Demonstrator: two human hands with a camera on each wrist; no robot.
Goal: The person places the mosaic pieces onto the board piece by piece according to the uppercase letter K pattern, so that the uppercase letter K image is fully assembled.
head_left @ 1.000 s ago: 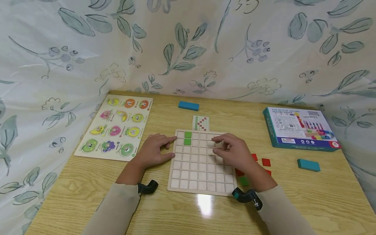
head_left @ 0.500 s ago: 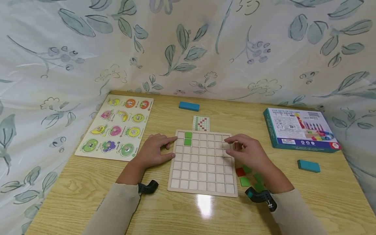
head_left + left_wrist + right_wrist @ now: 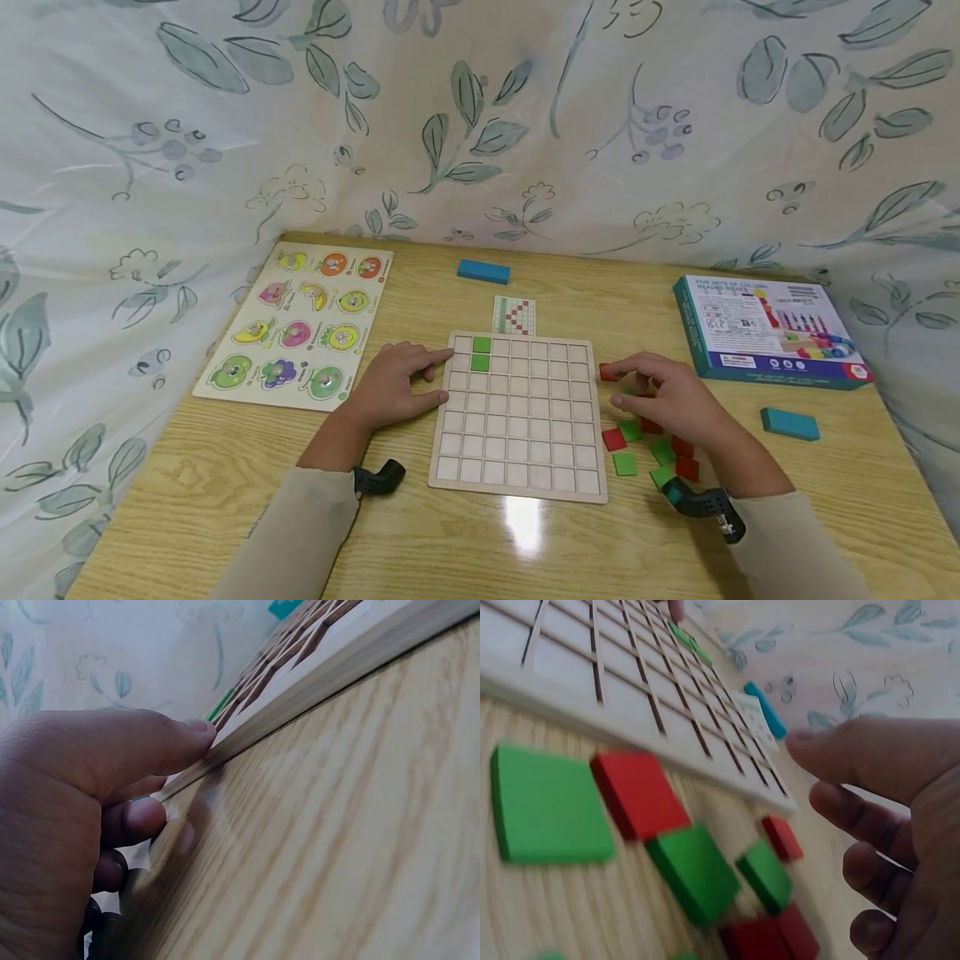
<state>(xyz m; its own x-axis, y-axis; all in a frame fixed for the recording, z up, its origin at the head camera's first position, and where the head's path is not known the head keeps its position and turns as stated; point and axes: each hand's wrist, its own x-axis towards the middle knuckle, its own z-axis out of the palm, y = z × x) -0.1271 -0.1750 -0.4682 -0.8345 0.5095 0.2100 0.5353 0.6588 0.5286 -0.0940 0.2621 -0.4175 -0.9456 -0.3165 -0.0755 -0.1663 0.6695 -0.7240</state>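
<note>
A wooden grid board (image 3: pixel 517 408) lies at the middle of the table, with two green tiles (image 3: pixel 480 362) in its second column near the top. My left hand (image 3: pixel 396 383) is at the board's left side; its extended thumb and index fingertips are right at the edge, as the left wrist view shows for the thumb (image 3: pixel 180 742). To the right of the board, my right hand (image 3: pixel 667 396) hovers over loose tiles, fingers loosely bent with nothing between them. A red tile (image 3: pixel 607 372) is by its index fingertip. Green tiles (image 3: pixel 547 806) and red tiles (image 3: pixel 641 793) lie below it.
A small pattern card (image 3: pixel 514 315) touches the board's far edge. Blue blocks lie behind it (image 3: pixel 483 271) and at right (image 3: pixel 790 423). A fruit puzzle board (image 3: pixel 292 325) is at left, a boxed bead set (image 3: pixel 768 329) at right. A patterned curtain (image 3: pixel 480 125) hangs behind.
My right hand has moved right, from over the board to over the loose tiles, uncovering the board's right columns. The left hand and the two green tiles on the board have stayed put.
</note>
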